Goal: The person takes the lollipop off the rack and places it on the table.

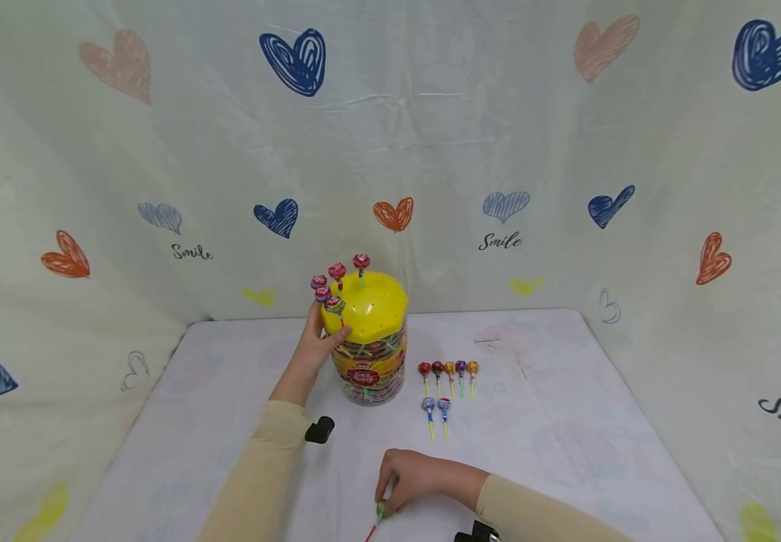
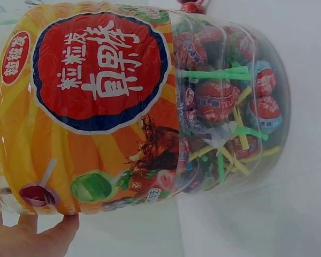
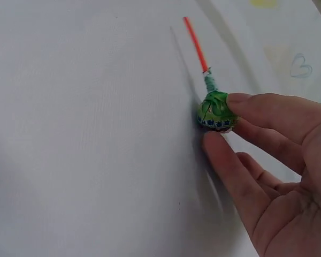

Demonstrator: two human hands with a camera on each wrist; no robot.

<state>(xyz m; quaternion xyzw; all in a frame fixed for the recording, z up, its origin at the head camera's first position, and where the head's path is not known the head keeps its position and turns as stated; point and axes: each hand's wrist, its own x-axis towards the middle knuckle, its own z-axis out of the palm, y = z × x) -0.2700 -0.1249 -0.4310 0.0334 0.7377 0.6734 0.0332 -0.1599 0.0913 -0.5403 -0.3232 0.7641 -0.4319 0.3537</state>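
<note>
A clear plastic candy jar (image 1: 368, 376) with a yellow lid (image 1: 372, 305) stands on the table, filled with wrapped lollipops. Several lollipops (image 1: 337, 271) stick up from the lid's left and back part. My left hand (image 1: 312, 342) grips the jar's left side just under the lid, thumb at the front; in the left wrist view its fingertips touch the orange label (image 2: 101, 155). Near the table's front, my right hand (image 1: 411, 478) pinches a green-wrapped lollipop (image 3: 216, 111) by its candy head between thumb and finger. Its red stick (image 3: 195, 44) points away from the palm.
Right of the jar lie two rows of lollipops: several with red, dark, orange and purple heads (image 1: 450, 369) behind, and two blue-wrapped ones (image 1: 429, 405) in front. A white cloth covers the table (image 1: 539, 436). A heart-printed curtain (image 1: 445, 150) hangs behind.
</note>
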